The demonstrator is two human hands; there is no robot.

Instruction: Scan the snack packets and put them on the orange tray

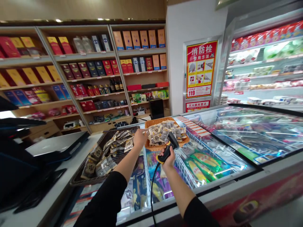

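My right hand (169, 160) is wrapped round the grip of a black and yellow barcode scanner (174, 141), its head over the orange wicker basket (155, 147). From the scanner a black cable (152, 183) hangs down toward me. At the basket's left rim is my left hand (140, 138), fingers closed and pointing right; whatever they pinch is hidden. Small clear-and-tan packets (156, 134) with dark print fill the orange basket. To the left, a dark brown woven basket (78, 178) holds more such packets (115, 142).
Both baskets rest on a glass-topped chest freezer (228, 181) with bagged goods and white wire baskets inside. A counter (50, 192) with dark checkout equipment (16, 164) stands at left. Shelves of boxed goods (99, 77) line the back wall; a lit open fridge (265, 69) is at right.
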